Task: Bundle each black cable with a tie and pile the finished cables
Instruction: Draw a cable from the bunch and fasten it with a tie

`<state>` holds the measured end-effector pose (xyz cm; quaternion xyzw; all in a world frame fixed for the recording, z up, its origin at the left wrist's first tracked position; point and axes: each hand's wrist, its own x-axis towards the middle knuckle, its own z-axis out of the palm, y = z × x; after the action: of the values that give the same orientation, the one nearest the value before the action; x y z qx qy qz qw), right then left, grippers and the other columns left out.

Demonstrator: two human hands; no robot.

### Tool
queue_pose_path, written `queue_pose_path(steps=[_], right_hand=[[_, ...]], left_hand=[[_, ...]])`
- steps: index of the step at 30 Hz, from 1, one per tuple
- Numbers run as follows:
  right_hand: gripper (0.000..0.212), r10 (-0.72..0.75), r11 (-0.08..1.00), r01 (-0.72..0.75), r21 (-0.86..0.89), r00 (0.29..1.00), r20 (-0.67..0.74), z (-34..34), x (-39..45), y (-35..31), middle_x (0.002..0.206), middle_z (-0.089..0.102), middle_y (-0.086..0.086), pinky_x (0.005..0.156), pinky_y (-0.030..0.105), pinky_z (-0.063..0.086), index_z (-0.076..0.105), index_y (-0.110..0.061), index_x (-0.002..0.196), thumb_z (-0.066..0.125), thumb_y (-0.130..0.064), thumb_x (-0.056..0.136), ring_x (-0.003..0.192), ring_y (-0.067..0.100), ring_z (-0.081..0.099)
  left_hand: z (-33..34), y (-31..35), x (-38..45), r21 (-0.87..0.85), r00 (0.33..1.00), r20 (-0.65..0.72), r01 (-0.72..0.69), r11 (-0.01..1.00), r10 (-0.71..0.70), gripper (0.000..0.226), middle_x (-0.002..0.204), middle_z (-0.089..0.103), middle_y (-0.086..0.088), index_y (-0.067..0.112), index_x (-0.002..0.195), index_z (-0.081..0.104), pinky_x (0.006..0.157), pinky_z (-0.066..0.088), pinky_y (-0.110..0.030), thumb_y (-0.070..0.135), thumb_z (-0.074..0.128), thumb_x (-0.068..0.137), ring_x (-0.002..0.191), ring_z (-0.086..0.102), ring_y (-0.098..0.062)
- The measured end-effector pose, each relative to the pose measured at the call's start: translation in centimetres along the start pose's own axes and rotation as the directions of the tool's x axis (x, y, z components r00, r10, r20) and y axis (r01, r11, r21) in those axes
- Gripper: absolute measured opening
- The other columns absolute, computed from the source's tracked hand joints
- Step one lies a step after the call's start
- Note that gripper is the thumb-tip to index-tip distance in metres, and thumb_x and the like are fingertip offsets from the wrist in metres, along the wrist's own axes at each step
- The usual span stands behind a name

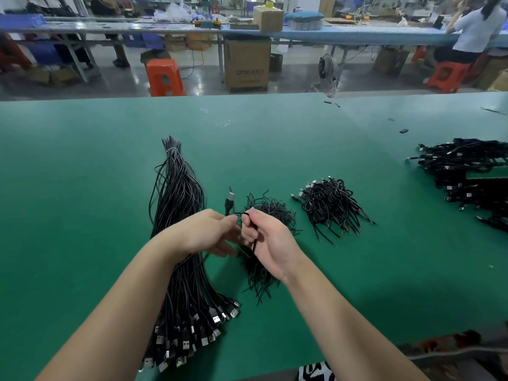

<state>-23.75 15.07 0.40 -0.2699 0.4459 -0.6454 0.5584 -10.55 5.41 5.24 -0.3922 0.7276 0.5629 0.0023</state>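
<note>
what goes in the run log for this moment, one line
step: tying cable | left hand: holds cable | right hand: pinches tie | done pile: right

Far cable pile [472,171] cut off right.

One wide-angle head-worn view looks forward and down from the near edge of the green desk [82,160], close above both forearms, reaching far across to the workshop floor and benches behind.

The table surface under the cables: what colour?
Plain green, the table, seen in the head view.
</note>
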Motion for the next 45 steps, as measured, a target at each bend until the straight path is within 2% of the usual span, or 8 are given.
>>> queue_pose_path(steps=[12,16,21,25,29,35,39,45], right_hand=[[0.035,-0.018,0.996,0.016,0.09,1.0,0.024,1.9,0.2,2.2,0.061,0.04,-0.005,0.069,0.028,0.033,0.059,-0.019,0.075,0.044,-0.022,0.106,0.067,0.014,0.035],[0.039,-0.002,0.975,0.002,0.22,1.0,-0.003,1.6,0.8,2.2,0.061,0.041,-0.003,0.07,0.027,0.037,0.061,-0.02,0.07,0.045,-0.022,0.105,0.069,0.015,0.039],[0.031,0.062,0.955,-0.059,0.291,0.998,-0.001,0.3,0.7,2.0,0.067,0.036,-0.002,0.077,0.028,0.036,0.052,-0.014,0.077,0.044,-0.026,0.105,0.07,0.015,0.038],[0.023,0.109,0.911,-0.103,0.399,0.994,0.006,0.1,1.1,1.1,0.069,0.041,0.002,0.078,0.031,0.04,0.056,-0.009,0.084,0.049,-0.024,0.1,0.069,0.017,0.045],[0.021,0.153,0.91,-0.134,0.392,0.988,-0.019,0.2,1.7,0.3,0.077,0.047,0.009,0.094,0.037,0.036,0.054,-0.006,0.095,0.042,-0.019,0.106,0.075,0.018,0.043],[0.021,0.061,0.942,-0.056,0.33,0.998,-0.004,0.5,2.4,0.1,0.067,0.048,0.0,0.077,0.028,0.042,0.062,-0.012,0.081,0.053,-0.019,0.098,0.065,0.011,0.046],[0.015,0.007,0.976,0.0,0.216,1.0,-0.03,1.2,2.8,-0.2,0.072,0.047,-0.002,0.07,0.023,0.042,0.056,-0.01,0.093,0.055,-0.024,0.088,0.062,0.008,0.043],[0.027,-0.062,0.993,0.06,0.103,0.998,0.017,1.5,2.4,-0.1,0.084,0.056,0.0,0.078,0.028,0.04,0.063,-0.022,0.071,0.057,-0.034,0.094,0.077,0.012,0.05]], left_hand=[[2.5,1.6,1.5,-0.772,0.888,-0.433,-0.453,0.446,0.152,0.046,0.106,0.073,-0.018,-0.003,0.118,0.058,0.096,0.056,-0.039,0.03,0.026,0.111,0.107,0.07,-0.031],[1.6,3.1,1.1,-0.851,0.895,-0.421,-0.446,0.279,0.145,0.039,0.064,0.061,-0.001,0.004,0.099,0.059,0.064,0.06,-0.029,0.03,0.032,0.109,0.072,0.071,-0.02],[-1.0,3.5,0.3,-0.85,0.906,-0.349,-0.414,0.327,0.239,0.04,0.06,0.049,0.007,0.011,0.086,0.068,0.042,0.027,-0.019,0.032,0.04,0.105,0.039,0.03,-0.005],[-2.3,2.6,-0.8,-0.617,0.917,0.004,-0.311,0.723,0.399,0.041,0.065,0.06,-0.006,0.005,0.094,0.077,0.038,0.02,-0.021,0.036,0.052,0.091,0.032,0.025,-0.006],[-3.1,2.2,-1.6,-0.098,0.927,0.27,-0.241,0.966,0.258,0.043,0.08,0.072,-0.021,0.002,0.102,0.076,0.036,0.022,-0.019,0.035,0.049,0.098,0.032,0.03,-0.012],[-0.6,2.8,-1.5,0.331,0.997,-0.075,0.012,0.944,0.014,0.043,0.085,0.075,-0.01,0.004,0.101,0.069,0.07,0.061,-0.037,0.035,0.04,0.107,0.075,0.075,-0.023],[0.3,3.1,-1.8,0.652,0.97,-0.23,0.089,0.753,0.084,0.046,0.085,0.068,-0.007,0.014,0.086,0.066,0.063,0.049,-0.032,0.044,0.037,0.105,0.076,0.063,-0.024],[1.5,2.9,-1.5,0.613,0.861,-0.422,0.04,0.789,0.284,0.043,0.077,0.06,-0.006,0.019,0.071,0.049,0.07,0.044,-0.038,0.036,0.034,0.107,0.084,0.061,-0.033]])
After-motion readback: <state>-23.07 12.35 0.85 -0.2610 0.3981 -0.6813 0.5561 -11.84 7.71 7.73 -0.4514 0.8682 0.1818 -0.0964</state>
